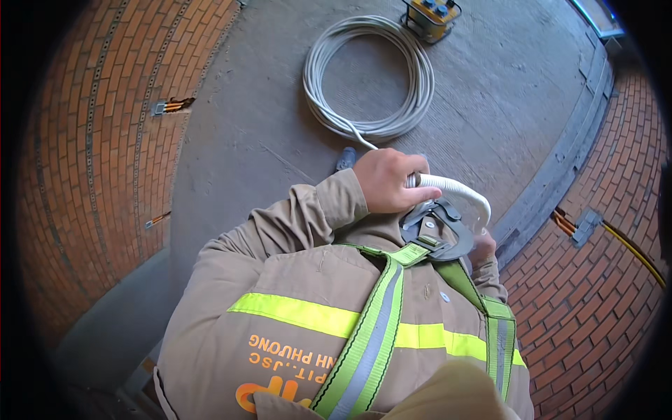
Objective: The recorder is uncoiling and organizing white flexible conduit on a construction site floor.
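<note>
White corrugated conduit [458, 192] arcs from the left hand [388, 182] rightward and down toward the right hand [483, 246], its long axis running roughly across the chest. The left hand's fingers are curled closed around its end. The right hand is mostly hidden, so its grip cannot be told. One coil of white cable [371, 77] lies on the concrete floor [504, 91], beside one yellow box [430, 15].

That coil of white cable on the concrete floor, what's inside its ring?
Inside the coil of white cable only bare grey concrete floor shows. One strand leads down to the white corrugated tube gripped by the left hand, whose fingers cover where it enters.
</note>
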The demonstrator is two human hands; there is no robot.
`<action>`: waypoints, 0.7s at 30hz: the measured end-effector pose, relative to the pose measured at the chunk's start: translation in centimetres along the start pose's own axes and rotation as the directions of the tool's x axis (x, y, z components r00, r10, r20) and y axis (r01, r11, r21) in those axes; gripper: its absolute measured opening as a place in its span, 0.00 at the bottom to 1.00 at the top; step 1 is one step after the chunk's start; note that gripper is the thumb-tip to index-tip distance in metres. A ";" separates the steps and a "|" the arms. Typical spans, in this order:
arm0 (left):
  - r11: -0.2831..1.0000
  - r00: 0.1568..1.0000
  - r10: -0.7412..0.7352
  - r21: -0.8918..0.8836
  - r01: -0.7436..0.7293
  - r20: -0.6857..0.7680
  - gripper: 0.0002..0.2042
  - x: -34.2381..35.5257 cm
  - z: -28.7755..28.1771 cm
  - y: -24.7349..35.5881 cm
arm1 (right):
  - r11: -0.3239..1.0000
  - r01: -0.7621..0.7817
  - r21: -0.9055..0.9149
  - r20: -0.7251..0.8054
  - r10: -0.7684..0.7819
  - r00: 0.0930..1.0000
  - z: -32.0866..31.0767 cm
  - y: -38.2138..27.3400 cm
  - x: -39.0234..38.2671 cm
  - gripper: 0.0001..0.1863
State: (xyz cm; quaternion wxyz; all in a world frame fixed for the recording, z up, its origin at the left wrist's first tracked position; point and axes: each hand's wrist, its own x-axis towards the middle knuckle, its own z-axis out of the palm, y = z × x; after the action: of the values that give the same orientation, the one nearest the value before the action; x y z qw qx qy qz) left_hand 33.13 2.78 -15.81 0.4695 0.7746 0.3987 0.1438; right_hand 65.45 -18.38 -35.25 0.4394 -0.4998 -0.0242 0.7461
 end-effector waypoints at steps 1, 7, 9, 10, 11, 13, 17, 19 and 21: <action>1.000 0.999 -0.026 0.017 0.026 0.029 0.15 0.8 0.8 0.5 | 1.000 0.017 0.010 -0.030 -0.017 0.999 -1.0 -0.2 0.2 0.12; 0.991 0.991 -0.134 -0.012 0.133 -0.011 0.17 -3.8 4.9 2.6 | 0.991 -0.002 -0.130 0.042 0.008 0.999 -4.7 1.4 -1.1 0.12; 0.984 0.982 -0.176 -0.020 0.175 -0.066 0.15 -6.7 5.7 3.5 | 0.991 -0.015 -0.134 0.149 0.035 0.988 -5.4 1.6 -1.4 0.11; 0.980 0.976 -0.198 -0.024 0.197 -0.093 0.15 -8.4 5.8 3.9 | 0.989 -0.011 -0.149 0.167 0.036 0.985 -5.2 1.8 -1.8 0.11; 0.980 0.973 -0.199 -0.022 0.198 -0.117 0.15 -10.3 6.1 4.1 | 0.982 -0.001 -0.188 0.196 0.038 0.980 -4.8 2.2 -2.2 0.11; 0.967 0.957 -0.252 -0.086 0.241 -0.143 0.15 -13.9 6.7 3.9 | 0.963 0.028 -0.267 0.260 0.044 0.965 -3.8 2.4 -2.5 0.10; 0.947 0.926 -0.308 -0.161 0.277 -0.217 0.14 -18.7 7.5 4.2 | 0.927 -0.006 -0.374 0.339 0.143 0.930 -3.3 1.9 -1.1 0.08; 0.940 0.907 -0.326 -0.192 0.282 -0.266 0.14 -22.1 8.6 4.3 | 0.888 0.028 -0.459 0.360 0.157 0.920 -2.6 1.9 -1.5 0.08; 0.918 0.875 -0.378 -0.242 0.313 -0.304 0.14 -28.2 10.5 4.3 | 0.823 0.046 -0.566 0.359 0.195 0.913 -1.6 5.0 -3.6 0.07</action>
State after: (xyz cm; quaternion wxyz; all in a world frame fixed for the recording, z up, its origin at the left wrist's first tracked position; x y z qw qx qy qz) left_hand 23.41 -25.92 -13.37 0.4807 0.6059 0.5918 0.2270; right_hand 63.95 -24.49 -35.83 0.2278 -0.4434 -0.3124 0.8087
